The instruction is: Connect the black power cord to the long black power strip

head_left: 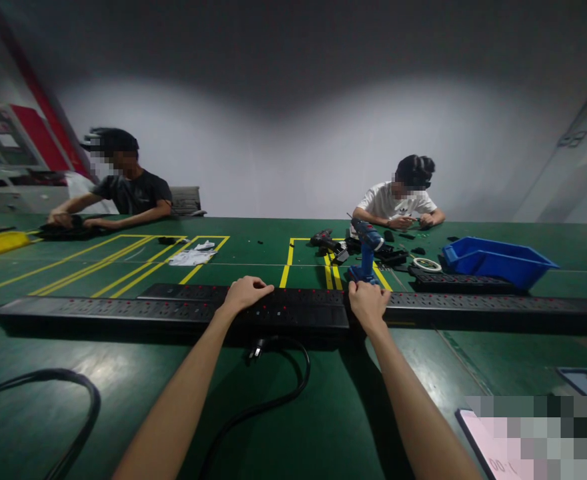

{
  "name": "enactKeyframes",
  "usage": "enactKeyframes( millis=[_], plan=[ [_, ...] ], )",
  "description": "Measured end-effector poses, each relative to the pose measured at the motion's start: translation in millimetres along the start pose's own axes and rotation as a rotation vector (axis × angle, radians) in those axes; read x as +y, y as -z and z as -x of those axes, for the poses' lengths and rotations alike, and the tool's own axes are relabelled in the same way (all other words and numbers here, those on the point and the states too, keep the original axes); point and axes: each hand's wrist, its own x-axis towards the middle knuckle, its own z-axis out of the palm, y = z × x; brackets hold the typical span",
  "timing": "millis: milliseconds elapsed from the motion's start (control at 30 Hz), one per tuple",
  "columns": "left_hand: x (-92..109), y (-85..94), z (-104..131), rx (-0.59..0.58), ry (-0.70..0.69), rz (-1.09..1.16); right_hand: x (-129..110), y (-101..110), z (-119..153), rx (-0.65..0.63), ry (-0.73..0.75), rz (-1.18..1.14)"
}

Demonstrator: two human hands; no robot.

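Observation:
Two long black power strips lie across the table, overlapping in the middle. The front power strip (pixel 123 317) reaches to the left, and the rear power strip (pixel 473 310) extends to the right behind it. My left hand (pixel 246 295) is closed over the strips near the centre, its fingertips partly hidden. Near the front strip's right end, my right hand (pixel 368 303) is wrapped over the rear strip, its fingers curled to the far side. A black plug (pixel 256 351) on a black cable (pixel 306 373) lies just in front of the strips, between my forearms.
A blue cordless drill (pixel 367 247) stands beyond my right hand, among black parts. A blue bin (pixel 498 261) and a roll of tape (pixel 426 265) are at right. Another cable (pixel 91 393) lies front left, a phone (pixel 493 447) front right. Two co-workers sit across the table.

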Motion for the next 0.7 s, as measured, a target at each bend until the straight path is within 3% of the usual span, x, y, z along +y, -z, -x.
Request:
enactKeyframes(
  millis=[167, 300, 433, 700],
  plan=[
    [-3, -2.4, 0, -0.033, -0.036, -0.046, -41, 10, 32, -0.09, 0.135, -0.041],
    [-5, -5.3, -3, -0.09, -0.082, -0.156, -64, 10, 75, 0.021, 0.284, -0.088],
    [-6, -6.6, -4, -0.132, -0.122, -0.271, -52, 2, 92, 0.164, 0.435, -0.107],
    [-2, -7.2, 0, -0.108, -0.14, -0.326, -36, -22, 79, 0.305, 0.572, -0.166]
  ],
)
